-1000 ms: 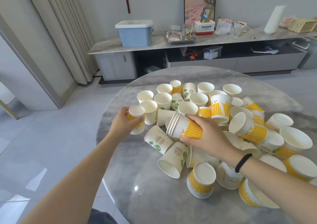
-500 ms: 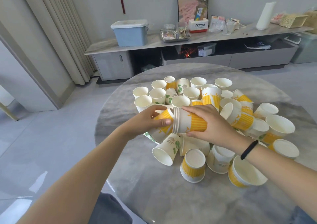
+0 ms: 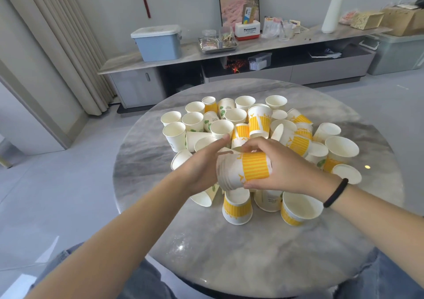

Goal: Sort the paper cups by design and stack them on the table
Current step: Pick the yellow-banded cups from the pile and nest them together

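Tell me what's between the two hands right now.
A sideways stack of yellow-striped cups: the right hand grips its striped end, the left hand presses against its rim end. The head view shows it.

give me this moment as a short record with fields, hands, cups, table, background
right hand: grips a stack of yellow-striped cups, held sideways above the pile
left hand: at the stack's open end; fingers mostly hidden
table: round, grey marble; loose cups mixed, some upright, some tipped
designs: yellow-striped cup; green-leaf cup
behind: blue bin on a sideboard
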A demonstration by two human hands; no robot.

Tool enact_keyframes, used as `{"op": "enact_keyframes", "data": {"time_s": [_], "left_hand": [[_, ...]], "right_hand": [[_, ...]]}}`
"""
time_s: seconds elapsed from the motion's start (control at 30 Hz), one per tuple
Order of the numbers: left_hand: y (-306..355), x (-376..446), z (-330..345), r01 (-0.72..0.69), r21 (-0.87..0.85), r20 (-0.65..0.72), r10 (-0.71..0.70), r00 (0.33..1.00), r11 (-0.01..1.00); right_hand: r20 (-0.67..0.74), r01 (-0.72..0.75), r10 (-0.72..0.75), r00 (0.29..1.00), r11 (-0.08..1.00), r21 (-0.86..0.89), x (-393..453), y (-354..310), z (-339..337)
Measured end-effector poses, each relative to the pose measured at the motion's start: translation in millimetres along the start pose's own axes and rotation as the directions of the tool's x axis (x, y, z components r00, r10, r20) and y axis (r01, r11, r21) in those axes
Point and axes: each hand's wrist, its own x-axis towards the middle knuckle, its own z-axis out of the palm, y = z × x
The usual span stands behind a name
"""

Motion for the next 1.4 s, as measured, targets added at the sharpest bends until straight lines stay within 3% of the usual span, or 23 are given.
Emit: {"op": "enact_keyframes", "data": {"time_s": [0.1,0.2,0.37,0.47,0.67,0.83,0.93,1.1,1.27,1.4], "left_hand": [[-10.7,2.9,5.3,-0.010,-0.022,0.005,0.010,1.000,1.000],[-13.6,-4.5,5.7,-0.002,0.141,-0.056,0.010,0.998,0.990],[-26.3,-11.0,0.7,0.072,0.480,-0.116,-0.018,0.993,0.874],[-29.0,-15.0,-3.9,0.107,0.535,-0.127,-0.045,0.991,0.838],[-32.1,-19.5,-8.2,0.096,0.617,-0.028,-0.099,0.995,0.781],[-32.3,-13.6,-6.9,0.135,0.598,-0.151,-0.055,0.987,0.790],[-31.9,-11.9,1.0,0.102,0.726,-0.231,0.102,0.968,0.680],[-24.1,-7.0,27.3,-0.100,0.870,-0.056,0.299,0.953,0.482],[-29.6,-0.7,55.1,-0.203,0.889,0.066,0.322,0.945,0.412],[-33.6,-2.6,69.7,-0.201,0.865,0.060,0.303,0.951,0.460]], "right_hand": [[-0.107,-0.055,0.069,0.992,0.990,0.126,-2.5,-3.1,-2.4],[-0.176,-0.049,0.074,0.982,0.988,0.146,-4.1,-7.3,-2.6],[-0.036,-0.020,0.020,0.999,1.000,0.006,-2.8,-12.5,18.5],[0.033,0.010,-0.008,0.999,0.998,-0.054,-1.1,-9.1,35.0],[0.300,0.036,0.023,0.954,0.981,-0.192,-7.8,5.9,60.4],[0.252,0.063,-0.022,0.968,0.986,-0.156,-15.4,13.2,32.4],[0.169,0.035,0.014,0.986,0.959,-0.280,-24.4,21.1,10.1],[0.096,-0.184,0.227,0.969,0.925,-0.333,-43.7,44.6,-18.9],[0.117,-0.229,0.285,0.951,0.909,-0.349,-46.3,50.0,-13.3],[0.100,-0.256,0.315,0.944,0.889,-0.380,-44.6,45.8,-10.0]]}}
